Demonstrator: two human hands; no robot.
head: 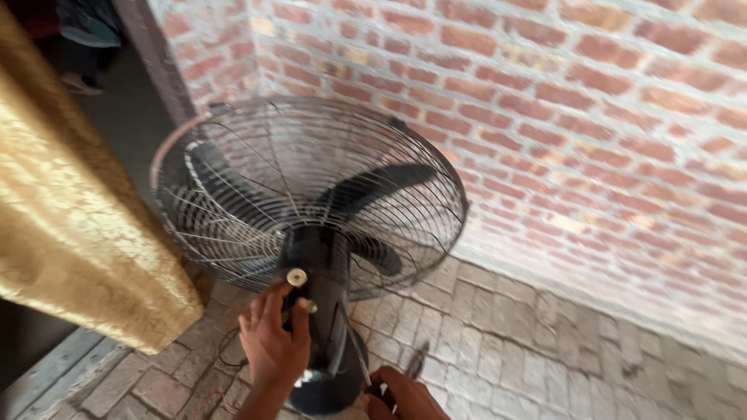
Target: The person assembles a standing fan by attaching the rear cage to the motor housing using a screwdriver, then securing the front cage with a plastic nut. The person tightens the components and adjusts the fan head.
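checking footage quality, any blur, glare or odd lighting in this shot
Head view: soft motion blur throughout, worst on the gold curtain and the right hand; the brick wall is bright and slightly washed out; the fan reads dark, without strong glare.

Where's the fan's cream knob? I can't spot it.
Head view, lower centre: cream knob atop the black motor housing, behind the wire guard, above the left hand.

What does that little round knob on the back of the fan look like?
Find the big round wire-cage fan before the red brick wall. On its black motor housing, just above the left hand, sits the small cream round knob, the only pale thing on that dark body.
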